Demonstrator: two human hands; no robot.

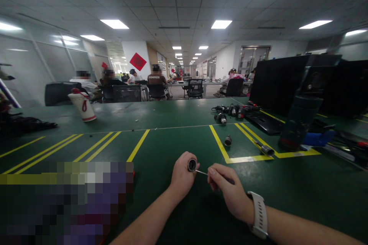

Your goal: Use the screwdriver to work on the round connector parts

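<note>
Bare metal is gleaming a bit over a smooth green tabletop
The hollow cylinder in the left hand is looking like dark metal with a shinier rim, and the thin tool in the right hand is showing a smooth, bright metal shaft. The watch band behind that hand is looking matt and kinda rubbery. Beyond the right hand, the loose socket is showing duller grey metal, and the yellow tape near it is picking up a slight sheen.
</note>
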